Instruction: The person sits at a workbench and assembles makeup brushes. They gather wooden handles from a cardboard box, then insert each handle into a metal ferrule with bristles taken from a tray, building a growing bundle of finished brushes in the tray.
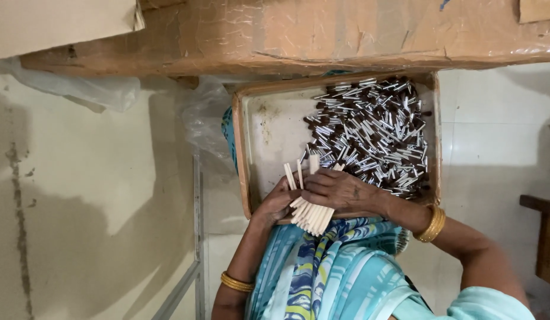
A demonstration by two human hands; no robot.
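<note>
A shallow white tray (257, 127) with a brown rim rests on my lap. A heap of small silver and brown tubes (372, 133) fills its right half. My left hand (275, 204) and my right hand (340, 191) together grip a bundle of pale cream sticks (310, 213) at the tray's near edge. The right hand lies over the bundle, the left hand supports it from the left. A few stick ends (298, 172) poke up above the fingers. Gold bangles sit on both wrists.
A large brown cardboard box (322, 32) wrapped in plastic film lies just beyond the tray. Crumpled clear plastic (203, 118) lies left of the tray. A metal rail (197, 237) runs along the pale floor. A dark wooden piece (544, 237) stands at the right edge.
</note>
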